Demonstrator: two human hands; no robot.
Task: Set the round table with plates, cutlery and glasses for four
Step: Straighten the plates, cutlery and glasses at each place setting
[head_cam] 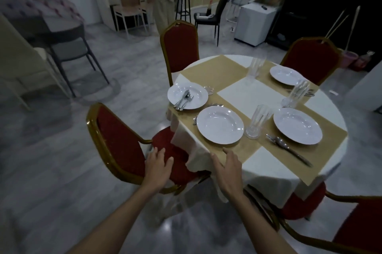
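Plates (220, 127), glasses (258, 121), cutlery (289, 148) on the round table (248, 94); left hand (158, 168) over a chair (119, 146), right hand (227, 168) at its edge

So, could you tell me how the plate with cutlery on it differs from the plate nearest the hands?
The left plate carries a heap of cutlery; the near plate is bare. A tall glass stands upright beside the near plate; beside the left plate sits only a small low glass item. Both are white, round and rest on the tan cloth.

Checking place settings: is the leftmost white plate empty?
Not empty: silver cutlery lies bunched on the leftmost round white plate.
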